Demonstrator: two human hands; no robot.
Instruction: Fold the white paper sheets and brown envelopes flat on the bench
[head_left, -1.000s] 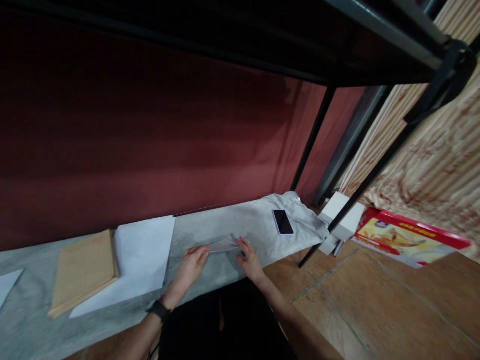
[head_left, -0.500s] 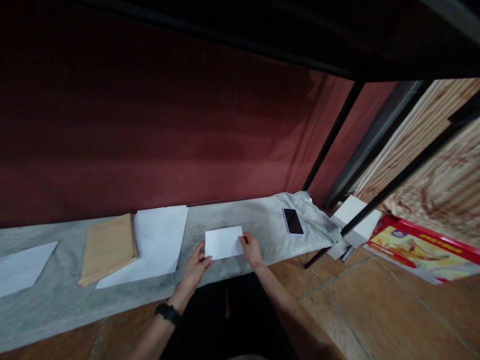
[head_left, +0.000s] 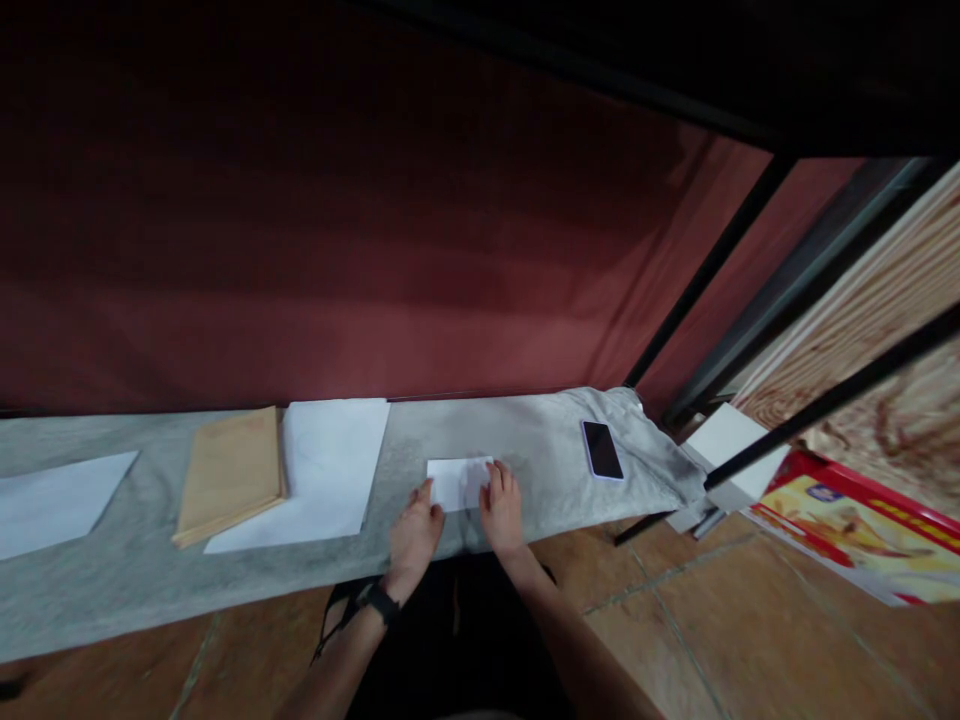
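Note:
A small white paper [head_left: 459, 484] lies low over the grey cloth-covered bench [head_left: 555, 430] in front of me. My left hand [head_left: 416, 530] has its thumb and fingertips closed on the paper's left edge. At the right edge, my right hand [head_left: 502, 505] pinches the same paper, its fingers bent over the upper corner. A dark watch band [head_left: 379, 603] circles my left wrist.
Left of my hands, brown envelopes [head_left: 232, 470] rest partly on large white sheets [head_left: 334, 460]. Another white sheet [head_left: 60, 505] lies at the far left. A phone [head_left: 602, 450] is on the right. Beyond the bench end are a white box [head_left: 739, 450] and a red-yellow box [head_left: 862, 525].
The paper now looks shorter and sits lower, near the bench surface. Both hands have come closer together, with more of the fingers over its edges. The view has shifted slightly.

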